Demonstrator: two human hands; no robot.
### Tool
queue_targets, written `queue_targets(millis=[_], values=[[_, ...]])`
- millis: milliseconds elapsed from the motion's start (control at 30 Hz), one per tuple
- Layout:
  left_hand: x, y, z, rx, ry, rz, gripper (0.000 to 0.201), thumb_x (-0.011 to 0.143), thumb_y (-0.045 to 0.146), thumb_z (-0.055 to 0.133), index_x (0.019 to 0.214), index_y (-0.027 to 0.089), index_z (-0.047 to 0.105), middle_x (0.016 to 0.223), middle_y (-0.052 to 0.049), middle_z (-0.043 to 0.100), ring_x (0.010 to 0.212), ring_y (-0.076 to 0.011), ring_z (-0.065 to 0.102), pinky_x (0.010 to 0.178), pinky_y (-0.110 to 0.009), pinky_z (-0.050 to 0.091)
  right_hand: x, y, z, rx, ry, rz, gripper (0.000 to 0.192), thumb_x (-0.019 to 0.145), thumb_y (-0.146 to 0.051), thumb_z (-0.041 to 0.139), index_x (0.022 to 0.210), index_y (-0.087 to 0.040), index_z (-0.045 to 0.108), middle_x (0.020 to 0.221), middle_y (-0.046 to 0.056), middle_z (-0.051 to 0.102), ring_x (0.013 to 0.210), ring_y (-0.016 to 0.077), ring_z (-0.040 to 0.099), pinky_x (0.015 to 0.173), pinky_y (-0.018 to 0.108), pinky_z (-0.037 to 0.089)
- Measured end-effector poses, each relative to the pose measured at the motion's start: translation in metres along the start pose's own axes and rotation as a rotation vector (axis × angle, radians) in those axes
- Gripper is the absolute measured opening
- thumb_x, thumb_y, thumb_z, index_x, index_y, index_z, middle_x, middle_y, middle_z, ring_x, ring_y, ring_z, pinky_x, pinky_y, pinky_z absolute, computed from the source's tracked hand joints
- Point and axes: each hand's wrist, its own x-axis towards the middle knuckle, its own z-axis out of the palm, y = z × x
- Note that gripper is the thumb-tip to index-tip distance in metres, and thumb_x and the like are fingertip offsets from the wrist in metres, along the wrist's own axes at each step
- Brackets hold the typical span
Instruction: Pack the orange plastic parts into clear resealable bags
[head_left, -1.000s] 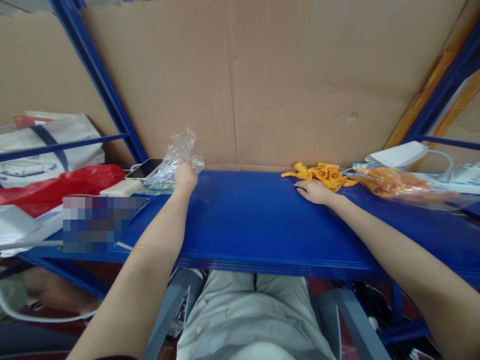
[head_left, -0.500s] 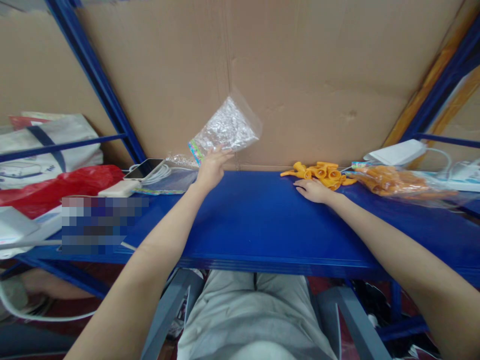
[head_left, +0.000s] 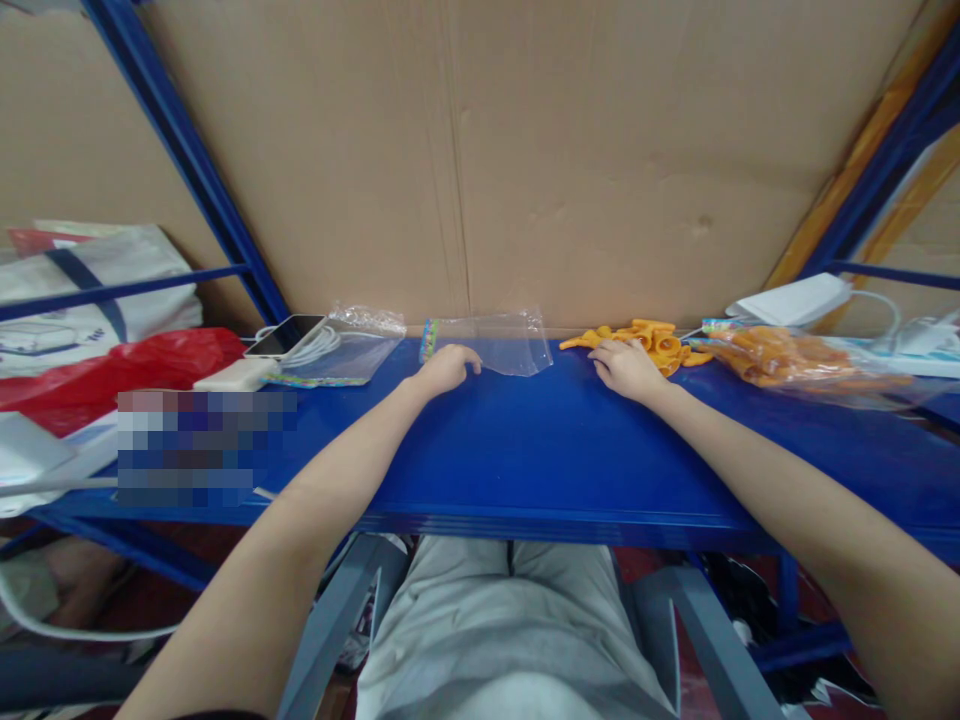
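The left hand (head_left: 448, 366) rests palm down on the blue shelf (head_left: 525, 450), fingers loosely curled and closed on nothing; its fingertips touch the near left corner of a clear zip bag (head_left: 491, 342) that lies flat on the shelf just ahead of and to the right of that hand, with a coloured strip along its left edge. The right hand (head_left: 626, 367) also lies palm down, fingers spread loosely and gripping nothing, its fingertips at the near edge of a heap of orange plastic parts (head_left: 645, 341); actual contact with the parts cannot be confirmed. The bag sits between the two hands, nearer the left one. Left of the left hand lies a stack of further clear bags (head_left: 341, 350), and beyond that a phone (head_left: 285, 336) with a white cable (head_left: 311, 347) coiled beside it and a white power bank (head_left: 238, 375). Farther left is a red plastic bag (head_left: 112, 375). Right of the right hand lies a filled bag of orange parts (head_left: 787, 362), with a white charger (head_left: 795, 297) behind it. A cardboard sheet (head_left: 562, 160) stands behind both hands.
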Motion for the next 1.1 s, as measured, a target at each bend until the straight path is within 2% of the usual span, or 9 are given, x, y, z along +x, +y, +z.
queue_targets(millis=[133,200,367,433,667,900,1100], values=[[0.002,-0.003,0.001,-0.039,-0.012,-0.011,0.041,0.059,-0.003,0.043,0.071,0.02,0.075,0.103,0.0,0.078,0.107,-0.0167,0.07,0.101,-0.029,0.051,-0.001,-0.004,-0.001,-0.034,0.157,0.089,0.042,0.094,-0.02,0.037,0.125,-0.013,0.065,0.134,0.019,0.062,0.119,0.0334,0.056,0.093,0.047,0.039],[0.002,-0.003,0.001,-0.052,-0.015,-0.017,0.038,0.058,-0.002,0.043,0.065,0.02,0.073,0.101,0.0,0.079,0.105,-0.017,0.071,0.1,-0.029,0.052,-0.001,-0.002,0.002,-0.023,0.179,0.168,0.044,0.095,-0.024,0.039,0.13,-0.012,0.061,0.139,0.02,0.059,0.123,0.0348,0.054,0.097,0.049,0.038],[0.0,-0.003,-0.002,-0.067,-0.015,-0.077,0.028,0.056,-0.001,0.044,0.052,0.019,0.064,0.096,-0.002,0.079,0.102,-0.0188,0.072,0.095,-0.028,0.054,-0.001,0.006,0.01,0.019,0.048,0.288,0.041,0.097,-0.037,0.038,0.117,-0.015,0.067,0.118,0.018,0.071,0.114,0.0349,0.06,0.106,0.059,0.03],[-0.001,-0.002,-0.004,-0.065,-0.015,-0.09,0.026,0.056,0.0,0.044,0.049,0.019,0.061,0.095,-0.002,0.079,0.101,-0.0191,0.072,0.092,-0.028,0.054,-0.001,0.007,0.011,0.018,0.01,0.322,0.041,0.096,-0.04,0.041,0.114,-0.015,0.068,0.118,0.017,0.07,0.113,0.0354,0.061,0.108,0.062,0.026],[0.0,-0.001,-0.009,-0.033,-0.013,-0.099,0.026,0.064,0.003,0.046,0.05,0.018,0.062,0.096,-0.006,0.079,0.101,-0.0201,0.073,0.093,-0.03,0.055,0.001,0.001,0.008,0.023,-0.091,0.427,0.04,0.091,-0.037,0.052,0.12,-0.011,0.063,0.13,0.022,0.063,0.123,0.0365,0.055,0.102,0.056,0.038],[-0.001,0.0,-0.011,-0.022,0.002,-0.145,0.03,0.07,0.003,0.046,0.063,0.017,0.07,0.093,-0.005,0.079,0.093,-0.0179,0.073,0.088,-0.028,0.056,0.001,-0.002,0.004,-0.021,-0.047,0.367,0.036,0.091,-0.03,0.051,0.119,-0.009,0.059,0.123,0.025,0.065,0.118,0.0377,0.057,0.103,0.057,0.034],[-0.002,0.0,-0.011,0.046,-0.016,-0.162,0.032,0.072,0.004,0.046,0.069,0.017,0.075,0.095,-0.006,0.079,0.095,-0.0192,0.073,0.09,-0.029,0.056,0.002,0.005,0.005,0.083,0.153,0.262,0.034,0.091,-0.031,0.047,0.118,-0.012,0.056,0.113,0.023,0.068,0.109,0.038,0.061,0.1,0.057,0.034]])
